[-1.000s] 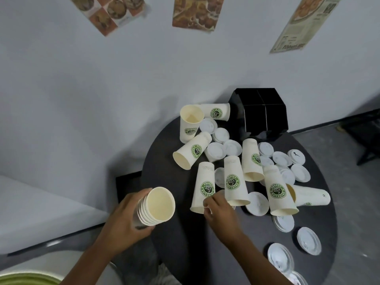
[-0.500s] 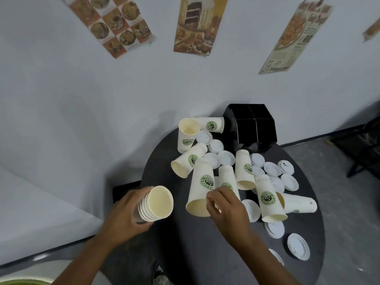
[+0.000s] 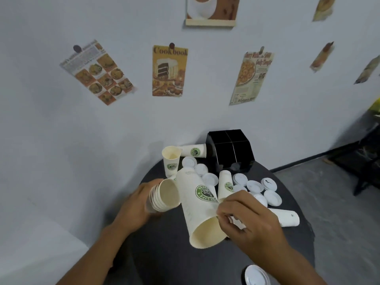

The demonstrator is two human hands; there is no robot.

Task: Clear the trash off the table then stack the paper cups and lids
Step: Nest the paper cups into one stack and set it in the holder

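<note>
My left hand (image 3: 133,208) grips a nested stack of paper cups (image 3: 164,196), held sideways with the open mouths facing right. My right hand (image 3: 248,221) pinches the rim of a single paper cup with a green logo (image 3: 197,208), lifted above the round dark table (image 3: 164,262), its mouth toward me and its base up beside the stack. More cups remain on the table: one upright (image 3: 171,161), one lying behind it (image 3: 193,150), one inverted (image 3: 225,183), one lying at right (image 3: 287,218). Several white lids (image 3: 255,186) lie scattered among them.
A black compartment box (image 3: 230,151) stands at the back of the table against the wall. One lid (image 3: 255,275) lies near the table's front edge. Posters hang on the wall; dark furniture legs stand on the floor at the far right.
My right hand has lifted the single cup off the table and brought it up and left, close to the stack in my left hand. The camera has tilted upward.
</note>
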